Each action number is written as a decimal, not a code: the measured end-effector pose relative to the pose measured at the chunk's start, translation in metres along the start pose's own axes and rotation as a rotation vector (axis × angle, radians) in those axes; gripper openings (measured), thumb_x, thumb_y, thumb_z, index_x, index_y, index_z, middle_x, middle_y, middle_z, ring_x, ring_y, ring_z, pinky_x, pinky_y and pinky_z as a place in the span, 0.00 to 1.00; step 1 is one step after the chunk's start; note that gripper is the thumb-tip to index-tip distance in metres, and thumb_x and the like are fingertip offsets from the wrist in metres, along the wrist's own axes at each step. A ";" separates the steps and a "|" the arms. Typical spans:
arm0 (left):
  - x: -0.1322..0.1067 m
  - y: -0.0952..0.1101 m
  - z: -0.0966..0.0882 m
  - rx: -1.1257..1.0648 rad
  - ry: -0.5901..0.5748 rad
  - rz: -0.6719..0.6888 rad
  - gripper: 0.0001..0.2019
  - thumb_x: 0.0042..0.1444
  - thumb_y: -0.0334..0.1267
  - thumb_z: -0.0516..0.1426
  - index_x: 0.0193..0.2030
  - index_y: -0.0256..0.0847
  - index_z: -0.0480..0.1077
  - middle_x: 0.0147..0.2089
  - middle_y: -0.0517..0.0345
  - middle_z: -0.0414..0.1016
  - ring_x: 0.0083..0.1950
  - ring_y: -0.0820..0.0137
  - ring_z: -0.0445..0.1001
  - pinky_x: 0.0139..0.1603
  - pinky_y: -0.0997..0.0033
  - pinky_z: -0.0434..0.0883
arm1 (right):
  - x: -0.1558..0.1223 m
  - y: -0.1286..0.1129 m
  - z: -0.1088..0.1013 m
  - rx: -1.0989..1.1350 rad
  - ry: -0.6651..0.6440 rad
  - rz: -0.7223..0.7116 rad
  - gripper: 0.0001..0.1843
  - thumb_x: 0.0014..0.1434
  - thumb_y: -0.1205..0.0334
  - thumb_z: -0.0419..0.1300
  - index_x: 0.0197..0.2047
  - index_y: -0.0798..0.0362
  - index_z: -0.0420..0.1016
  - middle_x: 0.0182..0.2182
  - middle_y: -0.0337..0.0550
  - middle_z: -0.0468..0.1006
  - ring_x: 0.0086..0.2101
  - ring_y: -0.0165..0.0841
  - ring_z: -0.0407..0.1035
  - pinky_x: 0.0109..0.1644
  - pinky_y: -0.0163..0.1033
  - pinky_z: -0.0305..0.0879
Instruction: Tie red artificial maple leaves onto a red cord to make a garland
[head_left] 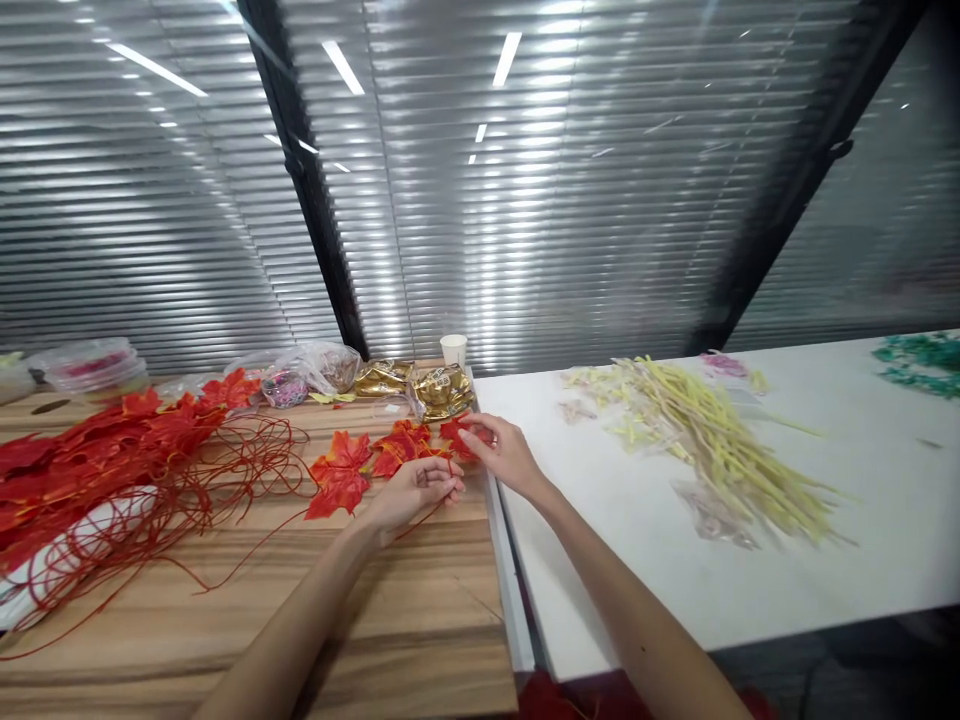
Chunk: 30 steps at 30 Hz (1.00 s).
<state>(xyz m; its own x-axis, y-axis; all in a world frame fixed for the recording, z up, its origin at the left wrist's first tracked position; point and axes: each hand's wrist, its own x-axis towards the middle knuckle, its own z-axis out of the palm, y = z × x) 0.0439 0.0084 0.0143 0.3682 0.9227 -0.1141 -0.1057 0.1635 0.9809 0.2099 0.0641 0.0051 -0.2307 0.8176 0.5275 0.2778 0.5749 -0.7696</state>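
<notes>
My left hand [416, 490] rests on the wooden table [300, 620] with its fingers curled round a thin red stem [420, 520]. My right hand [501, 452] pinches a red fabric maple leaf [459, 436] at the table's right edge. Two more red and orange leaves [341, 475] lie just left of my hands. A big heap of red leaves and red wire stems [112, 460] covers the left of the wooden table.
Clear plastic bags [315, 370], gold foil bags [439, 388] and a white paper cup [454, 350] stand at the back by the blinds. A white table [675, 590] on the right carries a pile of yellow-green stems [712, 440] and teal pieces [919, 360].
</notes>
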 end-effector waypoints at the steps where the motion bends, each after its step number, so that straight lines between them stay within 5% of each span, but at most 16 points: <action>1: 0.000 0.000 0.001 -0.008 0.000 0.004 0.16 0.42 0.39 0.64 0.36 0.35 0.68 0.32 0.57 0.71 0.31 0.76 0.68 0.37 0.73 0.64 | 0.000 0.000 0.000 0.042 -0.030 0.026 0.13 0.52 0.55 0.58 0.41 0.48 0.74 0.30 0.39 0.75 0.29 0.32 0.66 0.35 0.36 0.61; 6: -0.001 0.001 0.001 0.012 0.029 0.009 0.17 0.42 0.42 0.63 0.36 0.34 0.67 0.29 0.59 0.68 0.29 0.77 0.65 0.31 0.77 0.60 | 0.000 0.002 -0.002 0.158 -0.163 0.086 0.14 0.47 0.55 0.62 0.38 0.51 0.76 0.34 0.42 0.76 0.33 0.34 0.68 0.40 0.39 0.63; 11: 0.004 -0.003 -0.007 0.128 0.081 0.082 0.16 0.49 0.49 0.56 0.29 0.35 0.63 0.22 0.65 0.59 0.22 0.81 0.56 0.24 0.78 0.53 | -0.001 -0.001 -0.001 0.139 -0.161 0.046 0.11 0.47 0.59 0.63 0.36 0.51 0.77 0.36 0.43 0.77 0.37 0.36 0.70 0.44 0.41 0.63; 17: 0.013 -0.013 -0.016 0.354 0.101 0.106 0.20 0.48 0.54 0.54 0.35 0.37 0.62 0.20 0.68 0.55 0.19 0.80 0.52 0.20 0.78 0.48 | -0.004 0.008 0.010 0.226 -0.215 0.054 0.12 0.48 0.58 0.62 0.37 0.54 0.77 0.34 0.45 0.78 0.34 0.35 0.72 0.40 0.38 0.67; 30: 0.013 -0.014 -0.005 0.180 0.102 0.058 0.22 0.46 0.56 0.55 0.35 0.37 0.63 0.18 0.72 0.44 0.17 0.82 0.42 0.18 0.78 0.41 | -0.003 0.005 0.007 0.124 -0.198 -0.073 0.10 0.51 0.59 0.59 0.35 0.52 0.77 0.30 0.42 0.77 0.28 0.31 0.68 0.31 0.34 0.63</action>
<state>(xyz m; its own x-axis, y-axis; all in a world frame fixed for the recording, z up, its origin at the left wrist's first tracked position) 0.0456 0.0195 -0.0021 0.2700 0.9608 -0.0633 0.0462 0.0527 0.9975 0.2057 0.0643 -0.0034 -0.4272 0.7452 0.5121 0.1402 0.6141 -0.7767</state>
